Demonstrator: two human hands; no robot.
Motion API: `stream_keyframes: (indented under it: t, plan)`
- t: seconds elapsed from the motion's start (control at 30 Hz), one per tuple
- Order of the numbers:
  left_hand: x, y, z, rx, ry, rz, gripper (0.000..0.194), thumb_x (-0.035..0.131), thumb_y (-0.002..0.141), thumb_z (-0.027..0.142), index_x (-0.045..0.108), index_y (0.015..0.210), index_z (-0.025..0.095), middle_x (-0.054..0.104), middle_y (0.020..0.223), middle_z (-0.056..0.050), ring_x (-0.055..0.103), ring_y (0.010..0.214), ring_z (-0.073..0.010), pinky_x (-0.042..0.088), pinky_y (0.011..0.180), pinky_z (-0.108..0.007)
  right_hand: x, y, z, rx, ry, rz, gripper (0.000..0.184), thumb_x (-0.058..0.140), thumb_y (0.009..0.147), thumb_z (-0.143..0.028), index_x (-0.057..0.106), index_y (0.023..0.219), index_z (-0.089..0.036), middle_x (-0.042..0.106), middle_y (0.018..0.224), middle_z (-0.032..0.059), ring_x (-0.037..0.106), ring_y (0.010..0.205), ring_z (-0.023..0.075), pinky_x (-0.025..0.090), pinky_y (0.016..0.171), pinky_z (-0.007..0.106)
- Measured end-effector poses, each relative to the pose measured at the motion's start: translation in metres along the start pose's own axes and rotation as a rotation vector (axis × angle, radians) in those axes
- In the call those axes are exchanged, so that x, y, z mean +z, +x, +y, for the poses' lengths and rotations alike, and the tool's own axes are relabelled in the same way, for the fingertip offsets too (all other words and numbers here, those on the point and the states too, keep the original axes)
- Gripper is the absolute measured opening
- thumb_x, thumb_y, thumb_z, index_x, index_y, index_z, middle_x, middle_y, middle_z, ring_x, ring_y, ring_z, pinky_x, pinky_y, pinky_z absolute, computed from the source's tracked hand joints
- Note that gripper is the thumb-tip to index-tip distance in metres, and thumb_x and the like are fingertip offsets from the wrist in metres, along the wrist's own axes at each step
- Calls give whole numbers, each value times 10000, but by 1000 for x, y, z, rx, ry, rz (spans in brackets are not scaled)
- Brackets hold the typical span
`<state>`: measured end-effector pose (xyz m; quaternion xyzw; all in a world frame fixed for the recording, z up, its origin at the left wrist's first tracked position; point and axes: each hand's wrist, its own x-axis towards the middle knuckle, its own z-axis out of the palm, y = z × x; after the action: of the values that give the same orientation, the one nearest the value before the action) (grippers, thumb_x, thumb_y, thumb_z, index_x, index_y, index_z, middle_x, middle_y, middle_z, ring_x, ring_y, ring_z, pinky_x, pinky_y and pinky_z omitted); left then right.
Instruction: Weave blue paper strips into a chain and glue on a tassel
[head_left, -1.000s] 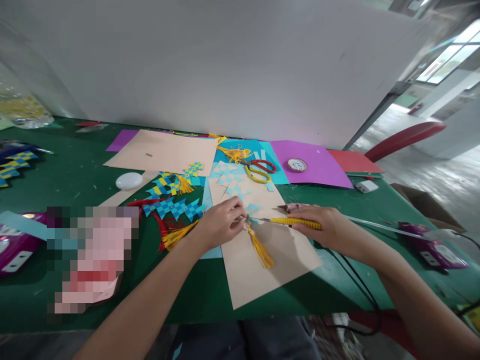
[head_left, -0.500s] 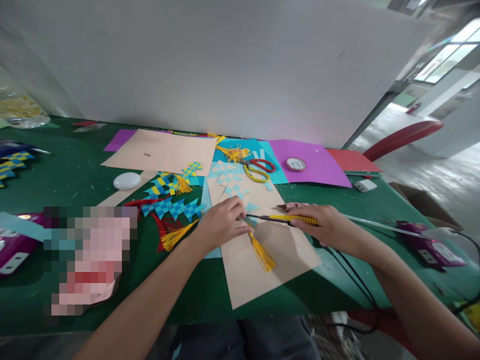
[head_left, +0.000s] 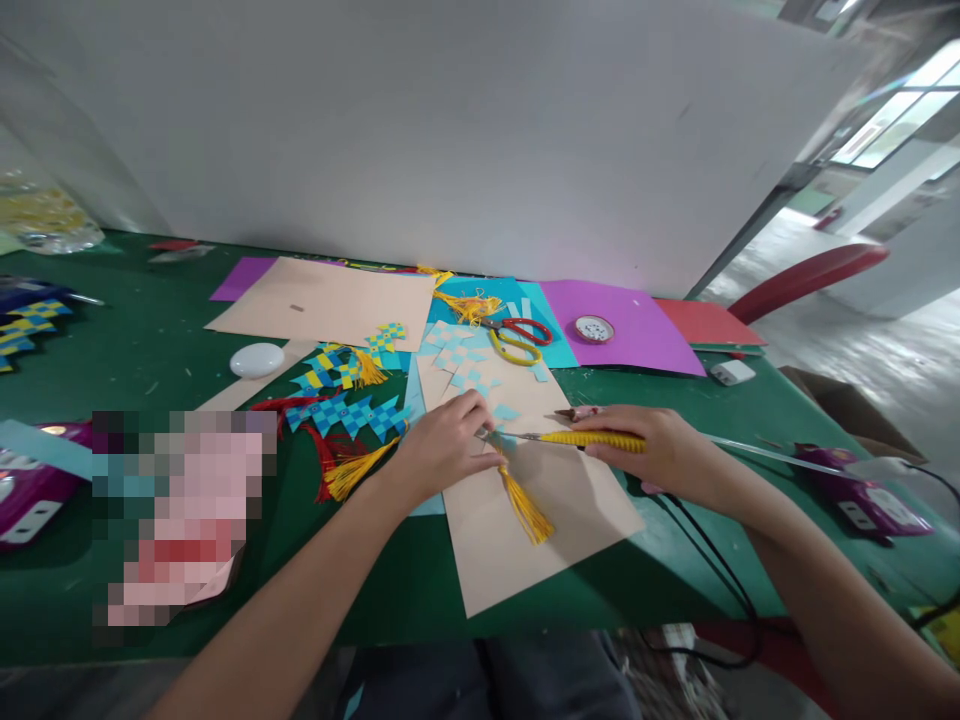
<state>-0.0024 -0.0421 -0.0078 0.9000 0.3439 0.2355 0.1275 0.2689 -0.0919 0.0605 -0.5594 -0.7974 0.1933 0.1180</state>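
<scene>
Over a beige paper sheet (head_left: 547,560), my left hand (head_left: 448,445) is closed in a pinch at the top end of a yellow tassel (head_left: 527,508), whose strands lie on the sheet. What else its fingertips hold is mostly hidden. My right hand (head_left: 651,445) grips yellow-handled tweezers (head_left: 589,438), their thin metal tip pointing left, close to my left fingertips. Beneath and behind the right hand lies a pink glue gun (head_left: 586,412), mostly covered, with a clear glue stick (head_left: 765,452) out of its back. Light blue checkered paper pieces (head_left: 474,380) lie just beyond my left hand.
Blue woven paper fish (head_left: 349,415) with tassels lie left of my hand. Further back are red-and-yellow-handled scissors (head_left: 517,340), a round tin (head_left: 594,329) and purple paper (head_left: 637,325). Purple power strips (head_left: 862,490) sit at both sides; a black cable (head_left: 720,560) runs off the table.
The tweezers and my right hand have shifted slightly right, their tip drawing back a little from my left fingers. My left hand stays in its pinch.
</scene>
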Motion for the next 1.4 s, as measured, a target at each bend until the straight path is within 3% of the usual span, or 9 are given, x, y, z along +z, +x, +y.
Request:
stream_keyframes:
  t: [0.17,0.4,0.83,1.13,1.3,1.4]
  plan:
    - [3,-1,-1,20,1,25,309,639,802,462,548,887,179,530,959,-40,548,881,-179,487,724,-296,-2,2,8,-67,-34,-19,338,531,855,-380,656,1149,-271,644,1188,45,580,1108,279,487,929,401]
    - [3,-1,-1,22,12,21,298,645,805,440,542,905,178,527,956,-37,551,889,-182,482,758,-306,-3,-3,0,-65,-65,-4,333,494,880,-378,645,1159,-278,647,1115,61,629,986,256,524,868,412]
    - [2,-1,-1,46,29,13,280,615,831,434,557,927,178,531,979,-45,550,914,-186,479,757,-302,-2,-6,1,-69,-105,-10,332,487,890,-377,634,1174,-290,636,1160,50,586,1081,282,520,892,448]
    - [2,-1,-1,34,30,11,304,616,826,446,545,949,177,536,987,-53,554,911,-189,481,733,-292,-4,1,-7,0,-6,-10,342,454,904,-403,657,1146,-271,625,1227,8,583,1120,257,550,851,361]
    - [3,-1,-1,27,45,8,314,636,811,448,548,942,177,535,984,-45,550,912,-183,476,738,-288,-5,2,-5,-24,-1,1,331,464,901,-405,674,1118,-269,640,1203,1,612,1076,246,519,911,361]
    - [3,-1,-1,34,48,9,303,632,812,454,563,918,178,535,975,-46,548,919,-185,474,748,-291,-5,1,-3,-14,0,-22,327,474,893,-396,676,1115,-269,634,1212,5,600,1097,262,539,871,358]
